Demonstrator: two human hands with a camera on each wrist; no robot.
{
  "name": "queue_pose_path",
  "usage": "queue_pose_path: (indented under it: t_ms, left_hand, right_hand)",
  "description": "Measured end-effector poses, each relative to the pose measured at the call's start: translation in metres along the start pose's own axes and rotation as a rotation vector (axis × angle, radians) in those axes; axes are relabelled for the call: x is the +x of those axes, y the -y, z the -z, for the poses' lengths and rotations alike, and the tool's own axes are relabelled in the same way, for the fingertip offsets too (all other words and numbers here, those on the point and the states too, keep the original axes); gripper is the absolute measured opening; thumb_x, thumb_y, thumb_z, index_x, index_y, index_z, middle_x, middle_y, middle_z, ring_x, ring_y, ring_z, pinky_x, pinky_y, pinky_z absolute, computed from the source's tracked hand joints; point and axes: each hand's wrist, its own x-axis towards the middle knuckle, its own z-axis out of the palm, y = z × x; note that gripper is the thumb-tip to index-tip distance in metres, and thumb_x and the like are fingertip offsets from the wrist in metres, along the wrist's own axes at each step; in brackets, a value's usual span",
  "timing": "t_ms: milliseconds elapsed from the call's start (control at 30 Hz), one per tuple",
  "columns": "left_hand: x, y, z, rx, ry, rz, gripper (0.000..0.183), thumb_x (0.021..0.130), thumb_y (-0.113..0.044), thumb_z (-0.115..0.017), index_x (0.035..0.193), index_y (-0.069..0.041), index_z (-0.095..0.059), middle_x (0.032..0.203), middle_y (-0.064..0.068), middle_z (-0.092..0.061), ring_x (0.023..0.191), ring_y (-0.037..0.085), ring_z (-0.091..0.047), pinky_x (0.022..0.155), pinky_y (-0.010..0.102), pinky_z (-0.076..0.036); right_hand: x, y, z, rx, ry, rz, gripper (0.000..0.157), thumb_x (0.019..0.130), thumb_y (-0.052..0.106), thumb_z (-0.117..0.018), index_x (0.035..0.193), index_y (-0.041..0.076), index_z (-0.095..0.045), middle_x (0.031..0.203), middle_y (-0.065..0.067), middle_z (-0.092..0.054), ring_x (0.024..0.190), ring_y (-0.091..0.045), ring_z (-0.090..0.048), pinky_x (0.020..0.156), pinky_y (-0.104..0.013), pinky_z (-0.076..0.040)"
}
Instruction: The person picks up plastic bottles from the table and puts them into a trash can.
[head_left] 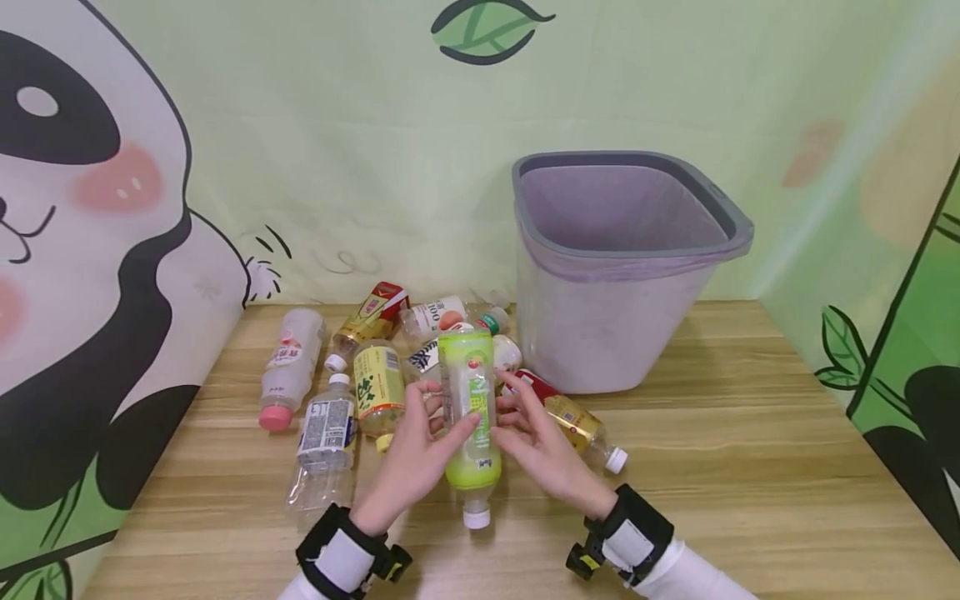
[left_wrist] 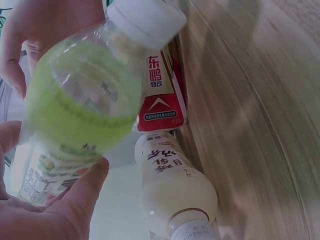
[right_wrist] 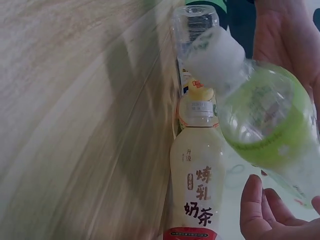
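Note:
A green-labelled plastic drink bottle is held over the table, its white cap pointing down toward me. My left hand grips it from the left, thumb across the front and fingers behind. At its right edge, my right hand has loosely bent fingers with the tips close to the label; in the right wrist view those fingers stand beside the bottle, not wrapped round it. Behind it in the wrist views lies a milk tea bottle with a pale label.
Several bottles lie left and behind: a pink-capped bottle, a clear bottle, a yellow-labelled bottle and a red-and-gold bottle. Another gold-labelled bottle lies right of my hands. A grey bin with a liner stands at back right.

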Motion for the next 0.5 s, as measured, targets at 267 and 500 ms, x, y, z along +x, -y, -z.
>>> queue_pose_path:
  t_ms: [267,500]
  left_hand:
    - [-0.0010,0.0012,0.0005,-0.048,0.029,-0.004,0.054,0.089,-0.036,-0.063,0.122,-0.007,-0.032,0.132,0.028,-0.049,0.109,0.033,-0.059,0.088,0.043,-0.051]
    - [-0.0022,0.0000,0.0023,-0.016,0.045,0.002,0.048,0.094,-0.042,-0.053,0.125,-0.011,-0.034,0.135,0.023,-0.049,0.110,0.030,-0.059,0.092,0.043,-0.049]
  right_hand:
    - [-0.0024,-0.0007,-0.0003,-0.051,0.034,0.003,0.068,0.093,0.009,-0.056,0.149,0.029,-0.022,0.124,-0.015,-0.049,0.105,-0.026,-0.057,0.087,-0.037,-0.052]
    - [-0.0017,0.0013,0.0047,-0.110,0.067,-0.024,0.072,0.093,0.015,-0.058,0.151,0.030,-0.017,0.122,-0.012,-0.049,0.102,-0.025,-0.055,0.085,-0.040,-0.051]
